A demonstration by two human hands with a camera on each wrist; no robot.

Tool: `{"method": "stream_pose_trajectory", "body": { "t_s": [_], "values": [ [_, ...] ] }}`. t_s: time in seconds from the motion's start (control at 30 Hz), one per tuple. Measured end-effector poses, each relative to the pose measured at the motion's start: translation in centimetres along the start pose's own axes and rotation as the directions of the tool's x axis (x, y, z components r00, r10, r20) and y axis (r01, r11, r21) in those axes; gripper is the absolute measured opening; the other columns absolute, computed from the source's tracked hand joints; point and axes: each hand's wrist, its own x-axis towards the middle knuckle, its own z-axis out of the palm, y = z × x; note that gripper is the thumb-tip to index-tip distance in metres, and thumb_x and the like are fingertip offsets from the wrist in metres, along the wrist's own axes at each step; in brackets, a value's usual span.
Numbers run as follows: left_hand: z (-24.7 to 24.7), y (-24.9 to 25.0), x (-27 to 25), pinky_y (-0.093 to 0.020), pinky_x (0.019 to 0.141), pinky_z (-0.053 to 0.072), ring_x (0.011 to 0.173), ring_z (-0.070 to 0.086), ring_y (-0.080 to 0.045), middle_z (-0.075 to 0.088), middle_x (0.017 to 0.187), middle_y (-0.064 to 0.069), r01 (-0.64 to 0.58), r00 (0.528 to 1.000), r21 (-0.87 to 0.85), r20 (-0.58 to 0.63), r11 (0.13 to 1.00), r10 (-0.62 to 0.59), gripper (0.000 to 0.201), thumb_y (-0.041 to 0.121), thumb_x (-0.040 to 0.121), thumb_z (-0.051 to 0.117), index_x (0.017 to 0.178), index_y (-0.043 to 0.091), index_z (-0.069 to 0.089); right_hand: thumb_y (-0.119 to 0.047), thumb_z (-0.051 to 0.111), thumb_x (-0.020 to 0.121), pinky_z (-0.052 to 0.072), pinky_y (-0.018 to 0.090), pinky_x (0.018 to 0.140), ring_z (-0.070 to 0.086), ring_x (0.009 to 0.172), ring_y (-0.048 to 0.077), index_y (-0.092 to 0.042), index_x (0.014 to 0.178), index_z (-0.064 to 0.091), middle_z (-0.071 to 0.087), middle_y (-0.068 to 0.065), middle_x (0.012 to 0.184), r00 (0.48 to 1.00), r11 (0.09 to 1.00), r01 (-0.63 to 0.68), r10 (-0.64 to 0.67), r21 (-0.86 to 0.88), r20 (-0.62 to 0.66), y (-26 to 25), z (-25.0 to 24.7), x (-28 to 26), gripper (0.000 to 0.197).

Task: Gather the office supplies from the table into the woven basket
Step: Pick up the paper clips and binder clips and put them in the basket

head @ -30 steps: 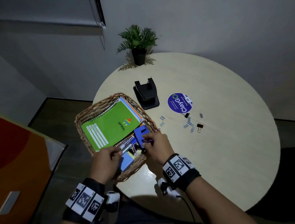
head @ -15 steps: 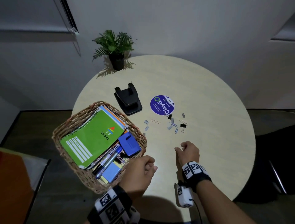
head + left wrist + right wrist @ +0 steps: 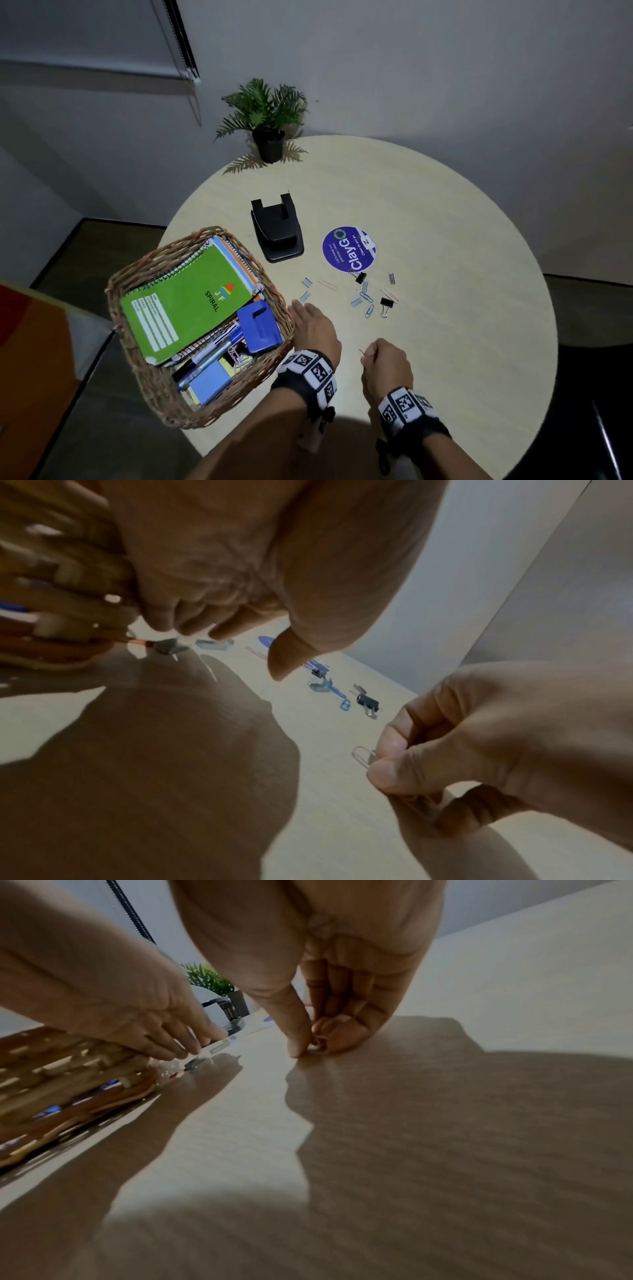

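The woven basket (image 3: 137,270) sits at the table's left edge and holds a green spiral notebook (image 3: 185,301), a blue punch (image 3: 258,325), pens and sticky notes. My left hand (image 3: 301,310) lies just right of the basket with fingers stretched toward small staple strips (image 3: 304,295), its fingertips (image 3: 192,1047) at the tabletop. My right hand (image 3: 368,356) pinches a thin wire paper clip (image 3: 362,754) between thumb and forefinger, low over the table. Loose paper clips (image 3: 366,298), staple strips and a black binder clip (image 3: 386,303) are scattered beyond both hands.
A black hole punch (image 3: 277,233) and a round purple sticker (image 3: 347,251) lie past the clips. A potted plant (image 3: 267,113) stands at the table's far edge. The round table (image 3: 462,274) is bare to the right; its near edge is by my wrists.
Both hands have left the basket. The right hand went to the table and now pinches a paper clip. The left hand moved right of the basket, fingers stretched out.
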Motion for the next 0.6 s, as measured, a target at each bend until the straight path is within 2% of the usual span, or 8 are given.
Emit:
{"method": "stream_pose_trajectory", "body": {
  "t_s": [0.1,0.2,0.33,0.4,0.47,0.53,0.6],
  "values": [
    [0.7,0.5,0.2,-0.044,0.120,0.016,0.142,0.017,-0.042,0.020,0.152,-0.031,0.014,1.000,0.121,-0.011,0.993,-0.013,0.074,0.025,0.088,0.055,0.143,-0.012,0.022,-0.011,0.052,0.086,0.043,0.025,0.057,0.064,0.072,0.020,-0.023,0.066,0.050,0.069,-0.001,0.079,0.999,0.999,0.038,-0.038,0.005,0.028,0.3,-0.3,0.3,0.024],
    [1.4,0.5,-0.3,-0.043,0.115,0.027,0.136,0.028,-0.040,0.035,0.145,-0.029,-0.026,1.000,0.241,-0.004,0.970,0.028,0.060,0.016,0.086,0.058,0.136,-0.011,0.037,-0.012,0.055,0.085,0.045,0.025,0.059,0.062,0.069,0.018,-0.022,0.066,0.054,0.068,-0.002,0.075,0.996,0.998,0.060,-0.061,0.017,0.058,0.7,-0.7,0.6,0.021],
    [1.4,0.2,-1.1,-0.035,0.091,0.048,0.113,0.051,-0.028,0.056,0.119,-0.014,-0.120,0.993,0.212,0.005,0.970,0.122,0.042,0.008,0.075,0.071,0.115,0.003,0.057,-0.013,0.060,0.083,0.044,0.024,0.060,0.062,0.070,0.017,-0.021,0.074,0.060,0.069,-0.002,0.077,0.994,0.996,0.073,-0.076,0.049,0.073,1.0,-1.0,0.9,0.012],
    [1.1,-0.1,-1.4,-0.036,0.080,0.052,0.103,0.059,-0.026,0.059,0.111,-0.010,-0.161,0.986,0.187,-0.017,0.969,0.168,0.041,0.003,0.071,0.074,0.109,0.008,0.059,-0.016,0.065,0.081,0.044,0.024,0.063,0.063,0.072,0.017,-0.024,0.081,0.062,0.070,-0.003,0.079,0.992,0.995,0.084,-0.089,0.052,0.090,1.1,-1.3,1.0,0.008],
    [0.8,-0.3,-1.5,-0.038,0.078,0.051,0.102,0.058,-0.028,0.057,0.111,-0.010,-0.225,0.970,0.215,-0.039,0.950,0.238,0.040,0.001,0.072,0.072,0.109,0.008,0.058,-0.017,0.064,0.079,0.050,0.026,0.066,0.064,0.070,0.017,-0.024,0.075,0.065,0.070,-0.003,0.076,0.990,0.993,0.087,-0.095,0.085,0.100,0.8,-2.1,1.3,0.008],
    [1.0,-0.8,-1.7,-0.040,0.082,0.050,0.108,0.052,-0.031,0.053,0.115,-0.013,-0.271,0.957,0.194,-0.051,0.943,0.286,0.043,-0.001,0.070,0.071,0.111,0.006,0.057,-0.014,0.061,0.077,0.054,0.029,0.066,0.066,0.066,0.017,-0.020,0.067,0.067,0.070,-0.003,0.068,0.985,0.983,0.127,-0.141,0.131,0.104,-0.1,-3.2,1.7,0.013],
    [1.2,-1.4,-2.1,-0.038,0.088,0.048,0.110,0.048,-0.031,0.049,0.118,-0.013,-0.299,0.947,0.136,-0.079,0.945,0.311,0.042,-0.003,0.072,0.067,0.111,0.006,0.055,-0.010,0.059,0.078,0.052,0.026,0.060,0.064,0.061,0.014,-0.018,0.064,0.066,0.068,-0.005,0.062,0.971,0.961,0.193,-0.216,0.196,0.105,-1.6,-4.7,2.2,0.017]
  ]
}}
